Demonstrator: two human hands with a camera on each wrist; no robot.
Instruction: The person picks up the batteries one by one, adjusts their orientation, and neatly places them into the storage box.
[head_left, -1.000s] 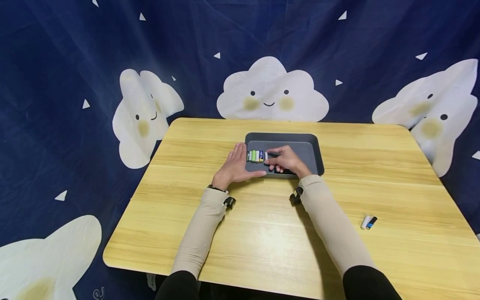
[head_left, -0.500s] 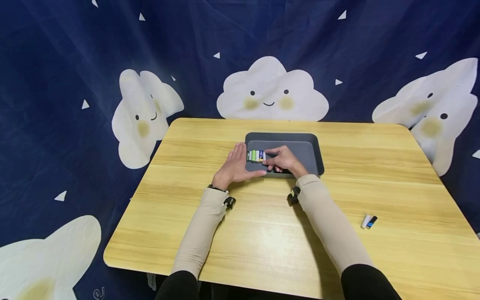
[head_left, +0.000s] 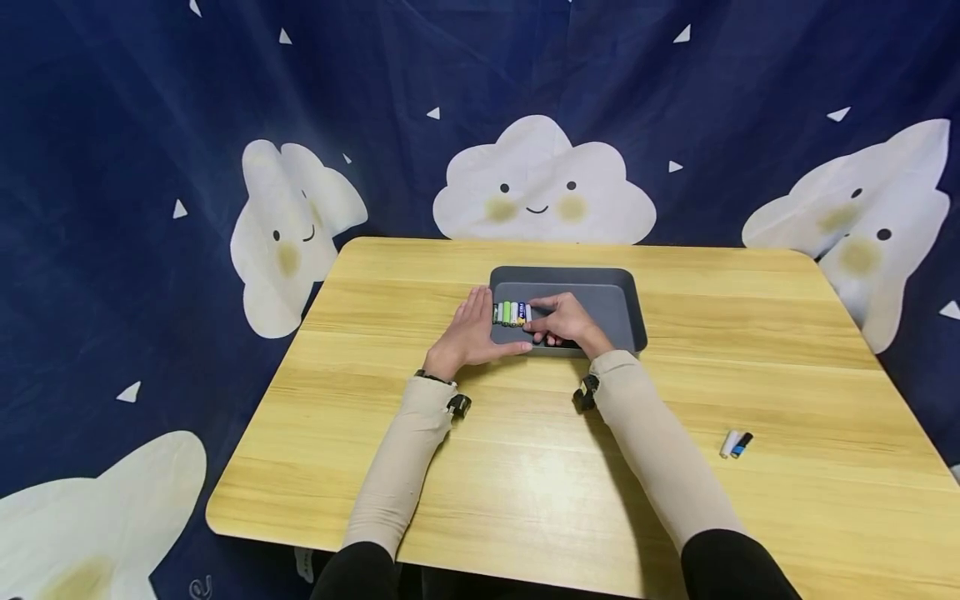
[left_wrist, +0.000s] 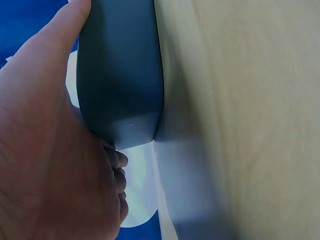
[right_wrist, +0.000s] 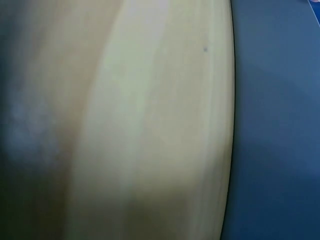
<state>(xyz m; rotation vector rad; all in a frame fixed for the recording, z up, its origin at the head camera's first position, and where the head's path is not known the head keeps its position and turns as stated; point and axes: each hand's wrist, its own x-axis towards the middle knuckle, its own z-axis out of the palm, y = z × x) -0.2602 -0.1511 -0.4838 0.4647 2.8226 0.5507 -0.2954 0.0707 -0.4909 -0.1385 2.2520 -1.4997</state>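
A dark grey tray (head_left: pixel 613 307) lies on the table, with a row of several batteries (head_left: pixel 507 314) side by side at its left end. My left hand (head_left: pixel 468 335) rests against the tray's near left corner. Its fingers lie straight along the left side and its thumb along the front rim. Inside the tray, my right hand (head_left: pixel 567 321) pinches a white battery (head_left: pixel 528 313) lengthwise between thumb and forefinger, at the right end of the row. In the left wrist view the left palm (left_wrist: pixel 50 135) stands beside the tray's outer wall (left_wrist: pixel 122 65).
On the table (head_left: pixel 525 467) at the right, a white battery (head_left: pixel 729 443) and a black and blue battery (head_left: pixel 742 445) lie close together. A dark blue curtain (head_left: pixel 390 67) with clouds hangs behind the table. The right wrist view shows only the tray's outer wall (right_wrist: pixel 275 125) and blurred tabletop.
My right hand has shifted slightly left with the white battery, from a small gap up against the blue battery of the row. My left hand has stayed in place.
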